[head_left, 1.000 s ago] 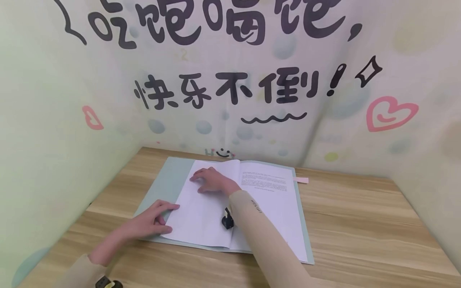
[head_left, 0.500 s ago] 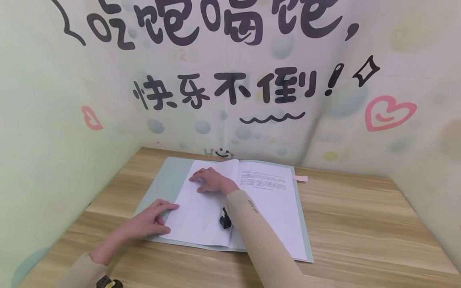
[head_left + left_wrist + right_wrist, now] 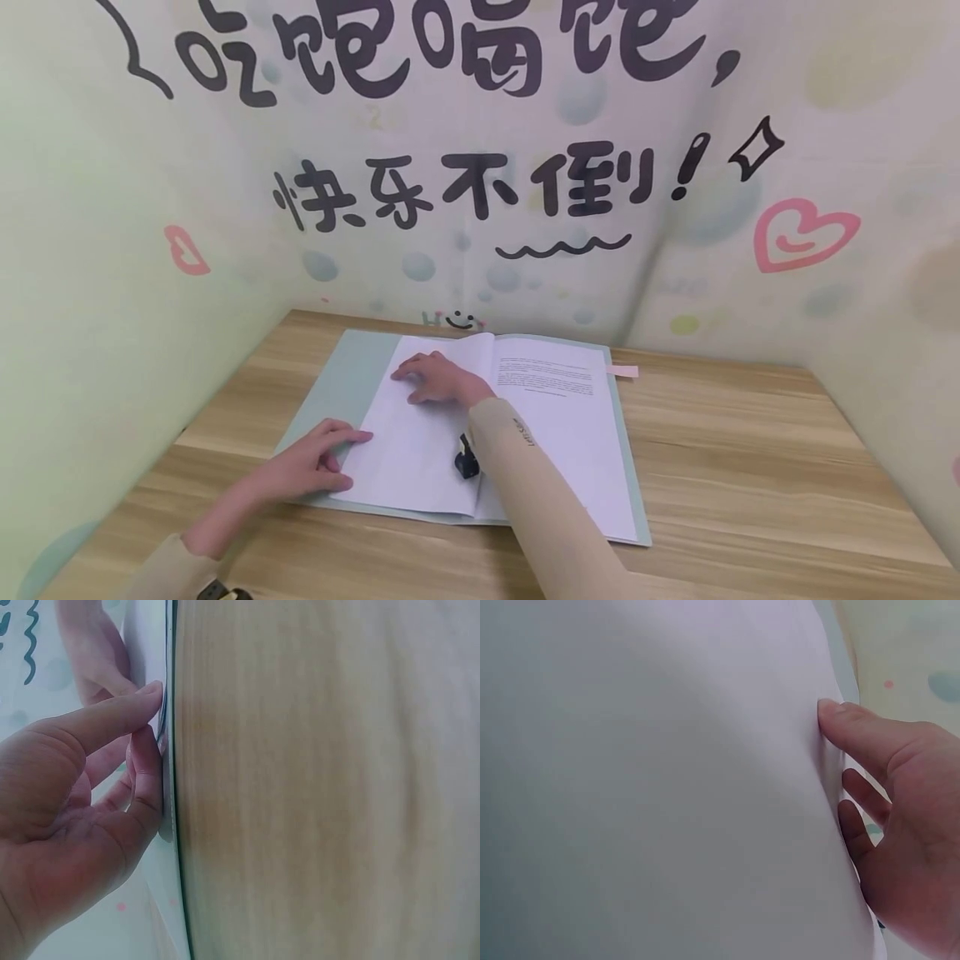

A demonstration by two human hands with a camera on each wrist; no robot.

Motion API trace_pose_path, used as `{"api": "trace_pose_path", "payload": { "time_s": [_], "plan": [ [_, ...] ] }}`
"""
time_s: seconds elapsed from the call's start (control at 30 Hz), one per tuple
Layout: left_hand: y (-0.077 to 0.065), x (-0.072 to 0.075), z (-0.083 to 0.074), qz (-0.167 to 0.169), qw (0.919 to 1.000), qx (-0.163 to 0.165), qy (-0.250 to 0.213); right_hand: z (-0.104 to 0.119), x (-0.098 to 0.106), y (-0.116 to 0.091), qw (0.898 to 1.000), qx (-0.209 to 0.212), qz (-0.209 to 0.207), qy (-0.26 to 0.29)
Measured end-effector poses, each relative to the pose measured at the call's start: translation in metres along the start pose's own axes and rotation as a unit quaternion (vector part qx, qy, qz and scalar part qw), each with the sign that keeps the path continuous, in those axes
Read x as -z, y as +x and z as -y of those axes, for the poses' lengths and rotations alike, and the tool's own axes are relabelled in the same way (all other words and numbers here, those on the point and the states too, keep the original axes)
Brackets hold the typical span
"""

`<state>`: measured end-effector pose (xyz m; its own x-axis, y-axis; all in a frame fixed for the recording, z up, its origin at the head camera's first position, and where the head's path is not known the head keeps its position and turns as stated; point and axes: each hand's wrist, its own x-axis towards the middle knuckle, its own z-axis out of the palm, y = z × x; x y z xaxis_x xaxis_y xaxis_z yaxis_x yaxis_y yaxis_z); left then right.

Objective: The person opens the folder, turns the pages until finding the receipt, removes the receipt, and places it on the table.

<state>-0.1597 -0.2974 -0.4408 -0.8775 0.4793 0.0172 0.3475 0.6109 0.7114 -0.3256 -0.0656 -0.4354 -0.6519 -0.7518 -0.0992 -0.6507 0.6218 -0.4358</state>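
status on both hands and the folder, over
Left hand at left page's outer edge. Right hand on same page, farther back. Folder open; right sleeve over right page.

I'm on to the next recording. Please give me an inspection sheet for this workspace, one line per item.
Surface: wood-grain table.
Job's things: pale blue-green folder lying open; left page shows no readable print, right page has small printed text, unreadable here; pink tab sticks out past the right edge.
Clutter: nothing seen.
Hands: left hand touches the left page near its lower outer corner; right hand rests on its upper part. Each wrist wears a small black device.
Cables: nothing seen.
Surroundings: pale wall covering with large black lettering and a pink heart at right.
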Motion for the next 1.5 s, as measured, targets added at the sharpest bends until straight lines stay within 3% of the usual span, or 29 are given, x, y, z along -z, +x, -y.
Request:
{"api": "trace_pose_path", "payload": {
  "time_s": [0.83, 1.13, 1.3, 1.5],
  "plan": [
    [0.002, -0.001, -0.002, 0.004, 0.9999, -0.005, -0.011, 0.01, 0.003, -0.007, 0.999, -0.037, 0.015, -0.007],
    [-0.001, -0.003, -0.005, 0.0, 0.9998, -0.007, -0.021, 0.026, 0.006, -0.011, 0.993, -0.042, 0.054, -0.101],
    [-0.001, -0.003, -0.007, -0.006, 0.9996, -0.011, -0.026, 0.021, 0.021, -0.023, 0.999, -0.019, 0.035, -0.031],
    [0.0, -0.002, -0.007, -0.009, 0.9998, -0.002, -0.019, 0.004, 0.046, -0.041, 0.999, -0.02, -0.028, 0.035]
  ]
}}
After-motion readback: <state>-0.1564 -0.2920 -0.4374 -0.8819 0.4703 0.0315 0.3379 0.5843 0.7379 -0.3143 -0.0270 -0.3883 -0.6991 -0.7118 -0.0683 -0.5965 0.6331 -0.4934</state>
